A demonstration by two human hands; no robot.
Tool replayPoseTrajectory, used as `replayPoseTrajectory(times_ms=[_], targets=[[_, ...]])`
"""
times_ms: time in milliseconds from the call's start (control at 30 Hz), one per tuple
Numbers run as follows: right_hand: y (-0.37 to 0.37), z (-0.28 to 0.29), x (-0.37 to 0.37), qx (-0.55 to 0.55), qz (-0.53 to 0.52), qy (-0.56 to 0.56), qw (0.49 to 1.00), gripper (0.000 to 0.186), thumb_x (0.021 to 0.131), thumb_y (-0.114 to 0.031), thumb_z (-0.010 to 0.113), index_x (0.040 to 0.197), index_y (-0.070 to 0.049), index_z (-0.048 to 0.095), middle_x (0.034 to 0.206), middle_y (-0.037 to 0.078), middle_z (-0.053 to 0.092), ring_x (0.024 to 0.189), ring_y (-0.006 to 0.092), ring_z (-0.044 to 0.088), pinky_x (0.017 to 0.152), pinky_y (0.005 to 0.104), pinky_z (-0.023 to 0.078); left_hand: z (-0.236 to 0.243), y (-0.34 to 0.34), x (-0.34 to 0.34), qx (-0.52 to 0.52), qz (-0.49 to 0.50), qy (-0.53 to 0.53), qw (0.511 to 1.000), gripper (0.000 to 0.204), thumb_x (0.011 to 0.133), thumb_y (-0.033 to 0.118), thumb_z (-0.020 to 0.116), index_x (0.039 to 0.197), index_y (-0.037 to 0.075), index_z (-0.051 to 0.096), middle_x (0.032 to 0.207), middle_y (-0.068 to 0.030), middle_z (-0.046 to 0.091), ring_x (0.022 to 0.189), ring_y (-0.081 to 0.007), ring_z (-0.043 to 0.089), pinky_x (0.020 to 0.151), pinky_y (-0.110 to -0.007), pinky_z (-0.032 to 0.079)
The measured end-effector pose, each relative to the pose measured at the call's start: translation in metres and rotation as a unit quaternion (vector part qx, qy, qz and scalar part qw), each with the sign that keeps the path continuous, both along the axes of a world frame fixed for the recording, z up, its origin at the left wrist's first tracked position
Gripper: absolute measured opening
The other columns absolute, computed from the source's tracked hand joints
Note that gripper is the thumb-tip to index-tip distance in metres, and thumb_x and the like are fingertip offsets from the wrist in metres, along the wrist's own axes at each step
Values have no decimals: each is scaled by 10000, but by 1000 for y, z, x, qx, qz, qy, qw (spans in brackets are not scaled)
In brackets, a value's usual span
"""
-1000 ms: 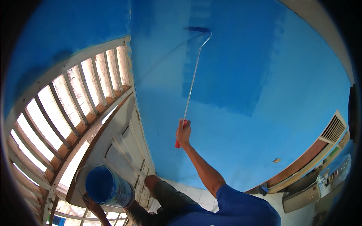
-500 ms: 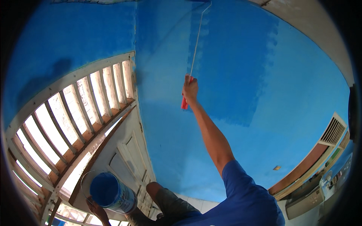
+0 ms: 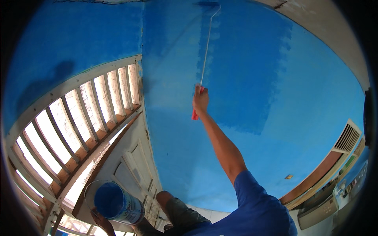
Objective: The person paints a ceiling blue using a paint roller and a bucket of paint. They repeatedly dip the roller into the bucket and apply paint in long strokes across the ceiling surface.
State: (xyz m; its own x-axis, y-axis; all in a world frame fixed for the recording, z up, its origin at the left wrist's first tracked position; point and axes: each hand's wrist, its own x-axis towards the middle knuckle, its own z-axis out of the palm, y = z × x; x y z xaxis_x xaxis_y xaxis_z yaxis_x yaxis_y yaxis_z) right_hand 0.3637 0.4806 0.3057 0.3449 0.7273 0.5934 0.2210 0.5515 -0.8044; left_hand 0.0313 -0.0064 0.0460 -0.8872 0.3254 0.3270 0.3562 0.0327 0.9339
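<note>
My right hand (image 3: 201,100) is wrapped round the red handle of a paint roller (image 3: 206,55), with my arm stretched up in front of me. The roller's long thin metal rod rises to a blue-covered head that lies against the wall (image 3: 173,118) near the top. Darker blue paint covers a broad patch right of the rod; lighter blue surrounds it. Low on the left, my left hand (image 3: 101,222) holds a paint bucket (image 3: 125,206) from its side and underneath. The bucket is tilted, its inside coated blue, and its wire handle stands up at the rim.
A slatted wooden window (image 3: 75,114) runs along the left wall, with a white panelled door (image 3: 136,161) below it. On the right are a louvred vent (image 3: 347,135), brown framing and household items. A small socket (image 3: 289,177) sits low on the wall. The pale ceiling (image 3: 315,19) meets the wall above.
My right hand and the roller have come down slightly, so the roller head now shows more fully at the top. The bucket in my left hand has barely shifted.
</note>
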Motion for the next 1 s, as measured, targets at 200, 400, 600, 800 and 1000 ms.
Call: replayPoseTrajectory(times_ms=[200, 400, 600, 800, 1000], targets=[[16, 57, -12, 1, 2, 3, 1000, 522, 879, -469, 456, 840, 52, 468, 697, 211, 581, 657, 385, 584, 593, 444, 444, 2, -2, 0, -38, 23, 37, 998, 339, 872, 281, 408, 1037, 4, 514, 946, -146, 552, 863, -250, 536, 786, -381, 405], [18, 24, -11, 45, 13, 31, 998, 470, 871, -452, 501, 790, 6, 430, 568, 75, 468, 430, 181, 455, 401, 333, 374, 0, 0, 0, -4, 12, 17, 1000, 314, 869, 264, 423, 1010, -2, 511, 902, -135, 535, 834, -233, 528, 764, -364, 407], [3, -20, 7, 60, 17, 70, 996, 439, 870, -446, 510, 769, -32, 407, 509, 19, 411, 353, 113, 395, 309, 290, 333, 5, -1, 2, -7, 4, 37, 999, 277, 845, 222, 446, 996, 0, 511, 888, -123, 532, 809, -212, 526, 736, -349, 414], [22, 0, 26, 111, -30, 52, 992, 440, 878, -446, 493, 757, -30, 413, 488, 20, 413, 338, 114, 410, 297, 281, 330, 5, 1, 1, 13, 2, -2, 1000, 281, 810, 209, 434, 989, 8, 514, 902, -126, 541, 820, -221, 533, 742, -352, 416], [23, 45, 25, 74, 5, 37, 997, 471, 883, -457, 475, 788, 3, 441, 552, 61, 469, 429, 163, 464, 386, 314, 366, 8, 0, 2, -5, 8, 4, 1000, 293, 792, 203, 433, 999, 11, 510, 910, -127, 542, 833, -233, 535, 760, -360, 412]])
